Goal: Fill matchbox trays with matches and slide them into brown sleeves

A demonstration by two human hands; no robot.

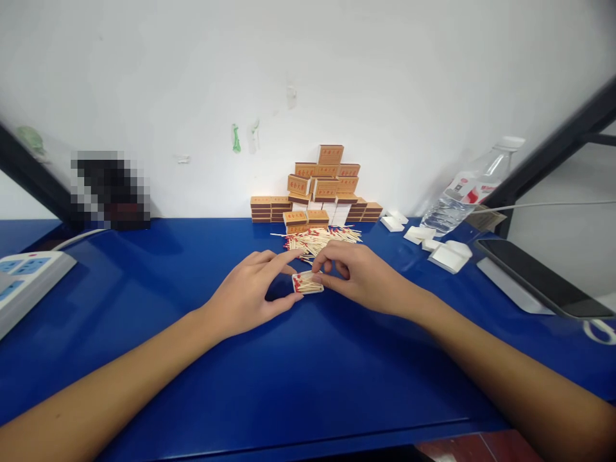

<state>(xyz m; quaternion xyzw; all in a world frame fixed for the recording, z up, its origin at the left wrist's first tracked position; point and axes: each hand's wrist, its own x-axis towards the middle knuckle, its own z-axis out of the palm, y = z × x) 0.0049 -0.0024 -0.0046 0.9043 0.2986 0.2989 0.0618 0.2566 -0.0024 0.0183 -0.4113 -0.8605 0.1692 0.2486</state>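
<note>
Left forearm (139, 366): bare, slanting up from lower left.
Left wrist (205, 321): nearly straight.
Left hand (255, 289): back upward, thumb and index finger bowed apart — a rough C, tips inward.
Right forearm (500, 359): bare, in from lower right.
Right hand (351, 273): fingers (328, 264) curled, thumb tip close to index tip.
Spacing: hands near, not touching.

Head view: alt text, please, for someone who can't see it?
A person's left hand and right hand meet at a small tray of red-tipped matches on a blue table. Beyond it are a loose match heap and stacked matchboxes; a bottle and phone are at right.
</note>
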